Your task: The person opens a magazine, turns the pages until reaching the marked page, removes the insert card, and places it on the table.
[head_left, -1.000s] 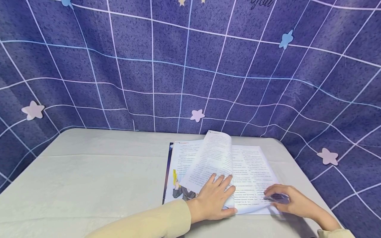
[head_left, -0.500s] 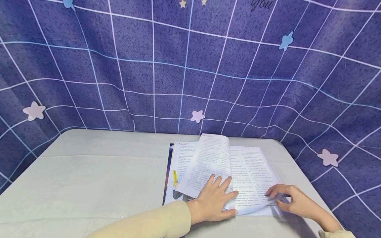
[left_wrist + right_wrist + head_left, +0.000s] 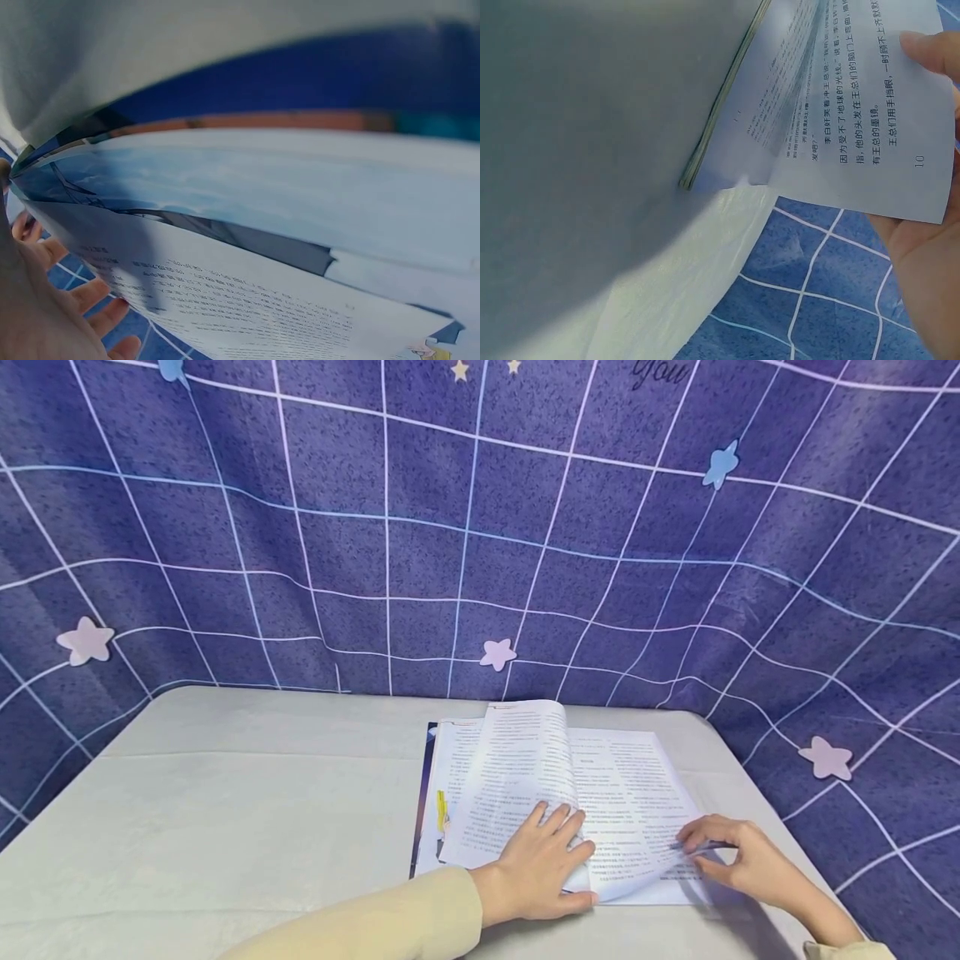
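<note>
An open book [image 3: 622,785] with printed text lies at the right of the table. A loosely curved leaf [image 3: 510,777] leans over its left side, partly covering a coloured picture. Fingers spread, my left hand [image 3: 536,868] rests on the lower middle of the book by the fold. In the left wrist view, that hand [image 3: 52,307] is beside the book's bottom edge. My right hand [image 3: 742,856] pinches the lower right corner of a page, raised off those beneath. The right wrist view shows the thumb on this lifted page [image 3: 855,112], numbered 10, with fingers behind it.
A pale cloth covers the table [image 3: 262,793], which stretches away to the left. Behind it hangs a blue curtain [image 3: 375,552] with white grid lines and stars. The table's right edge runs close to my right forearm.
The curved leaf has settled leftward and lower, covering more of the picture. My right hand has shifted slightly right and now has the page corner visibly raised. The left hand stays nearly still.
</note>
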`<state>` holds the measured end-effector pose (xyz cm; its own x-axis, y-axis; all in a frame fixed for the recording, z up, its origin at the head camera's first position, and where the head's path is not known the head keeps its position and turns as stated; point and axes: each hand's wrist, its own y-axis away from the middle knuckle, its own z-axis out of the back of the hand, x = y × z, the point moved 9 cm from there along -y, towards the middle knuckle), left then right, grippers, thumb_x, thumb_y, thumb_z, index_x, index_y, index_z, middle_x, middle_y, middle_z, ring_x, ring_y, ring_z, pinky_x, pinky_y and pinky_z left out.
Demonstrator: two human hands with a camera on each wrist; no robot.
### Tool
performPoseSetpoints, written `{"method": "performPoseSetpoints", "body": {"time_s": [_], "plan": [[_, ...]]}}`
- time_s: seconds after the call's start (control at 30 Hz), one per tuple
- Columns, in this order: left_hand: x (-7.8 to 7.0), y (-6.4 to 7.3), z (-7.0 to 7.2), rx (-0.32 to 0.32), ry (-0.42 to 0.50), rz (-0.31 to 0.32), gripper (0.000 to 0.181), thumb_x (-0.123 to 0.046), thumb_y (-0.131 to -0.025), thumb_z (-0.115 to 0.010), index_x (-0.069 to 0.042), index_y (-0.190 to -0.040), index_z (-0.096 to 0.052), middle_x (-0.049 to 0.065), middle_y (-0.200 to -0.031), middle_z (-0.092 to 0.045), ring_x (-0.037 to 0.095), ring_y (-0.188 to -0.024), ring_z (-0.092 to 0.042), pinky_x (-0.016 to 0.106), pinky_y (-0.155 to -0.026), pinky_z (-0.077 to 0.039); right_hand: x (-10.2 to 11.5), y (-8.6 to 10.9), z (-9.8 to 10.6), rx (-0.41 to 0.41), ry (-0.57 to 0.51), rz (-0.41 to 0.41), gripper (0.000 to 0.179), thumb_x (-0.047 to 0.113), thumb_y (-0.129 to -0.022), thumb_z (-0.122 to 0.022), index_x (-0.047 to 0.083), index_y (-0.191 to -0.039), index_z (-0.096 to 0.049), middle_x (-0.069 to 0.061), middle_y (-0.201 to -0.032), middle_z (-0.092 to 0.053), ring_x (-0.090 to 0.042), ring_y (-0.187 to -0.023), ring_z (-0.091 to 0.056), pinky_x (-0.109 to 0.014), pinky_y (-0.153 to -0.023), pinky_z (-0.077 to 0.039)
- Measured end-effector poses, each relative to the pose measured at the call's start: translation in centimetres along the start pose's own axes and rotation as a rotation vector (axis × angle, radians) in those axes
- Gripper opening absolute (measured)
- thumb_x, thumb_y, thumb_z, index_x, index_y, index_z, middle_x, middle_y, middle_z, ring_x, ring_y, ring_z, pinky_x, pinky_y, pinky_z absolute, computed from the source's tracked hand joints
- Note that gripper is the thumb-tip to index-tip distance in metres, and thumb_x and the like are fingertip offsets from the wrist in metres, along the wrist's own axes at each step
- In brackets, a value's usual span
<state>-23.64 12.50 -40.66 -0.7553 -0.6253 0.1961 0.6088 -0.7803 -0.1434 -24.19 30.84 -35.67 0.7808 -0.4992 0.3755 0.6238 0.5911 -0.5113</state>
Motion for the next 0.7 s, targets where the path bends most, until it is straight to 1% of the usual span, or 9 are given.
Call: {"method": "performPoseSetpoints", "body": {"time_s": [0.13, 0.23, 0.33, 0.47, 0.57, 0.7], "plan": [[0.1, 0.0, 0.0, -0.007, 0.002, -0.002, 0.06, -0.068, -0.087, -0.023, -0.033, -0.13, -0.046, 0.005, -0.144, -0.034, 0.024, -0.133, -0.03, 0.046, -0.106, -0.027, 0.1, -0.3, 0.3, -0.017, 0.053, 0.015, 0.04, -0.012, -0.054, -0.075, 0.019, -0.079, -0.066, 0.0, -0.086, -0.067, -0.005, -0.086, -0.06, -0.006, -0.082, -0.038], [0.1, 0.1, 0.1, -0.019, 0.004, -0.004, 0.057, -0.067, -0.087, -0.024, -0.035, -0.128, -0.048, 0.005, -0.143, -0.035, 0.025, -0.132, -0.031, 0.047, -0.105, -0.028, 0.1, -0.5, 0.6, -0.03, 0.087, 0.008, 0.041, -0.01, -0.053, -0.078, 0.02, -0.078, -0.066, 0.0, -0.086, -0.068, -0.006, -0.086, -0.06, -0.007, -0.081, -0.039], [0.1, 0.1, 0.1, -0.021, -0.006, -0.005, 0.057, -0.068, -0.087, -0.024, -0.034, -0.127, -0.048, 0.005, -0.142, -0.035, 0.025, -0.131, -0.032, 0.046, -0.105, -0.029, 0.1, -0.7, 0.9, -0.05, 0.114, 0.001, 0.043, -0.009, -0.051, -0.08, 0.021, -0.077, -0.066, 0.0, -0.087, -0.068, -0.006, -0.086, -0.06, -0.007, -0.081, -0.039], [0.0, 0.1, 0.1, -0.01, -0.029, -0.006, 0.059, -0.068, -0.087, -0.023, -0.032, -0.127, -0.047, 0.004, -0.14, -0.037, 0.024, -0.13, -0.033, 0.045, -0.105, -0.029, 0.1, -0.9, 1.1, -0.081, 0.147, 0.009, 0.043, -0.012, -0.047, -0.079, 0.019, -0.075, -0.065, 0.002, -0.087, -0.067, -0.01, -0.085, -0.06, -0.007, -0.082, -0.038], [0.0, 0.1, 0.1, -0.003, -0.039, -0.006, 0.06, -0.068, -0.086, -0.023, -0.031, -0.127, -0.047, 0.003, -0.139, -0.038, 0.024, -0.13, -0.034, 0.044, -0.104, -0.03, 0.3, -1.0, 1.2, -0.095, 0.153, 0.016, 0.042, -0.013, -0.047, -0.078, 0.016, -0.075, -0.065, 0.003, -0.088, -0.066, -0.011, -0.085, -0.059, -0.007, -0.083, -0.037], [-0.1, 0.1, 0.1, 0.005, -0.053, -0.01, 0.061, -0.068, -0.086, -0.023, -0.03, -0.127, -0.047, 0.002, -0.138, -0.04, 0.023, -0.129, -0.035, 0.043, -0.104, -0.03, 0.4, -1.2, 1.4, -0.107, 0.138, 0.005, 0.042, -0.013, -0.048, -0.078, 0.016, -0.076, -0.065, 0.005, -0.09, -0.065, -0.008, -0.088, -0.058, -0.007, -0.084, -0.036]]}}
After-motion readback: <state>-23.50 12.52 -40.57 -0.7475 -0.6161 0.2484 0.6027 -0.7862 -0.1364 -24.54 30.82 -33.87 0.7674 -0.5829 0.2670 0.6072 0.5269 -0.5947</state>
